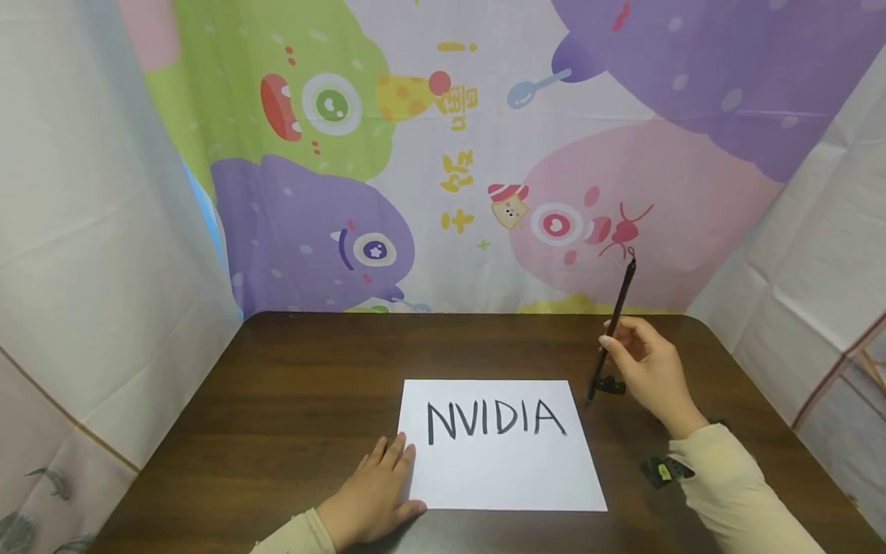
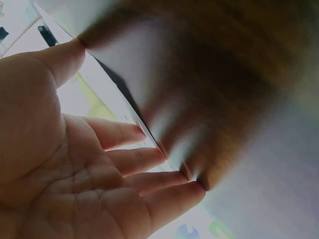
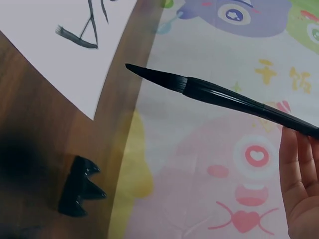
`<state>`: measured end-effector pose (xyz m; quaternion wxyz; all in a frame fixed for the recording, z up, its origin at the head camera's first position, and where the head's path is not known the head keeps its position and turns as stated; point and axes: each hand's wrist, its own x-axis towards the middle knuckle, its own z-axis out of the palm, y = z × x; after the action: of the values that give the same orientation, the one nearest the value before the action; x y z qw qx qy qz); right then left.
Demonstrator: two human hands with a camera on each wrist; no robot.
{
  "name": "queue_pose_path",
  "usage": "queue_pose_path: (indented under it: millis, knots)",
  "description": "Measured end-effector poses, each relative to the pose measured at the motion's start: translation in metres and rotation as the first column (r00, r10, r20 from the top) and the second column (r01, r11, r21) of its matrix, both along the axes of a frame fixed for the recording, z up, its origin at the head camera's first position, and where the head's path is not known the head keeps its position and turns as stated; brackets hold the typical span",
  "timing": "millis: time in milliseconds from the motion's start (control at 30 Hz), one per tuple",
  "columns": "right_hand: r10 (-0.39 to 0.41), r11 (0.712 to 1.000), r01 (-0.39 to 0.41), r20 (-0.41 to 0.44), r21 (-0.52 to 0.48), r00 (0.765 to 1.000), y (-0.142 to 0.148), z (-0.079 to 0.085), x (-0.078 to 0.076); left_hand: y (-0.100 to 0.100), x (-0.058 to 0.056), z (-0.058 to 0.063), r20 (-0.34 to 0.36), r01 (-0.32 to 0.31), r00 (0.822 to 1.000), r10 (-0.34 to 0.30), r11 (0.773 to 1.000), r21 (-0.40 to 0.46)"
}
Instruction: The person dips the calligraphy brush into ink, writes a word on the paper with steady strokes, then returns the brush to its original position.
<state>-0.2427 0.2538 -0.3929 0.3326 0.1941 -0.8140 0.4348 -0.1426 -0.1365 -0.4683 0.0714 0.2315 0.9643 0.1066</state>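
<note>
My right hand [image 1: 649, 369] pinches a black calligraphy brush [image 1: 621, 296] by its handle, to the right of the paper. The brush slants with its hanging loop up and its tip down; in the right wrist view the dark bristles [image 3: 157, 77] come to a point. A white sheet of paper [image 1: 508, 477] bears "NVIDIA" in black strokes. My left hand [image 1: 370, 492] rests with fingers extended at the paper's left edge, fingertips pressing down in the left wrist view. A black pronged brush rest [image 3: 79, 186] stands on the table right of the paper, partly behind the brush in the head view.
The dark brown wooden table [image 1: 277, 408] has rounded far corners. Behind it hangs a cloth [image 1: 429, 269] printed with cartoon monsters, and pale cloths [image 1: 83, 192] flank both sides. A dark strap [image 1: 667, 471] is at the right wrist.
</note>
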Motion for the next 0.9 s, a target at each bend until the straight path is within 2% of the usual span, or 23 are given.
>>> queue_pose_path:
  millis: [367,667,900]
  knots:
    - [-0.093,0.995,0.094,-0.031,0.041,0.995,0.024,0.022,-0.003,-0.001,0.000,-0.003,0.002,-0.001,1.000,0.001,1.000,0.001]
    - [-0.091,0.994,0.092,0.031,-0.063,0.995,0.045,0.037,-0.009,-0.001,0.000,-0.002,-0.002,0.000,1.000,0.000,1.000,0.005]
    - [-0.141,0.984,0.148,0.075,-0.102,0.987,0.065,0.038,-0.019,0.000,0.001,0.000,0.006,0.000,1.000,0.000,1.000,0.005]
